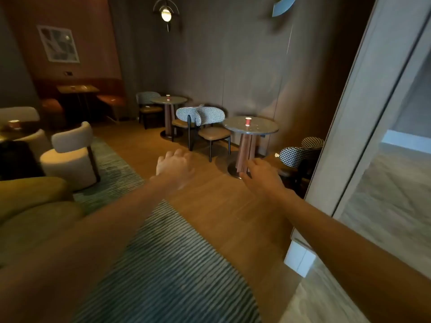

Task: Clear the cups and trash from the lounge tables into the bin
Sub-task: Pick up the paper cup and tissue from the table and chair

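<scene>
Reaching out ahead, both arms stretch over the floor with nothing in them: the left hand [175, 164] hangs relaxed, fingers loose, and the right hand [261, 173] is spread flat, fingers straight. I take this as the approach, hands freed and readied for picking up.

A red cup [247, 121] stands upright near the middle of the round table [268, 130] at about one o'clock, well apart from both hands. A second cup [168, 97] stands on the far table [178, 100] at twelve o'clock, beyond the checked chairs [205, 116]. Another cup-like thing [14, 124] glows on a low table [9, 136] at ten o'clock, too dim to tell. No bin shows. The nearest cup looks the likely first pick.
</scene>
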Tool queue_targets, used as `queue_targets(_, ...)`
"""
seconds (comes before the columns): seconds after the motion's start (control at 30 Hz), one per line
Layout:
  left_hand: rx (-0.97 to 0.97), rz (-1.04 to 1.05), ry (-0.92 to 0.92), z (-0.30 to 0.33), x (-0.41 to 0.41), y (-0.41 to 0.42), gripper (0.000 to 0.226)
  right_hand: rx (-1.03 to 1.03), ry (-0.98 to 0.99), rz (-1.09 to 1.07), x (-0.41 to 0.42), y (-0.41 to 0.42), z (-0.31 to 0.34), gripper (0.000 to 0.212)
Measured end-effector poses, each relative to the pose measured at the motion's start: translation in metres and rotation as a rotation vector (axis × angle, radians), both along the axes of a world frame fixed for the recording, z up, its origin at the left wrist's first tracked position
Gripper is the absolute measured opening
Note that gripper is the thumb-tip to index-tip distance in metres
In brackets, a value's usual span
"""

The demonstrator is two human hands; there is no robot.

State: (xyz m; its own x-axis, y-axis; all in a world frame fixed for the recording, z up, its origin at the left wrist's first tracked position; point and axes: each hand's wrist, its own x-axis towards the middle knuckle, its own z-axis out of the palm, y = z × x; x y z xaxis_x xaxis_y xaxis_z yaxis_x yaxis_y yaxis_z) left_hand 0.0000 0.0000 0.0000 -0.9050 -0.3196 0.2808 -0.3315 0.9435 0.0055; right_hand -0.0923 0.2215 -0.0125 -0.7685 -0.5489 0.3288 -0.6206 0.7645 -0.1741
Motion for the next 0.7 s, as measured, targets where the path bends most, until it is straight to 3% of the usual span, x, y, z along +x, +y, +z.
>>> queue_targets(0.2,0.119,0.038,-0.085,-0.013,-0.148,-0.025,0.053,0.119,0.074,-0.030,-0.156,-0.015,0.004,0.039)
queue_targets(0.53,0.148,0.065,-0.237,-0.094,-0.318,-0.120,0.055,0.161,-0.177,-0.013,-0.341,-0.118,-0.100,0.045)
queue_targets(0.7,0.161,0.034,-0.194,-0.104,-0.418,-0.188,0.054,0.121,-0.243,-0.030,-0.444,-0.188,-0.104,0.044)
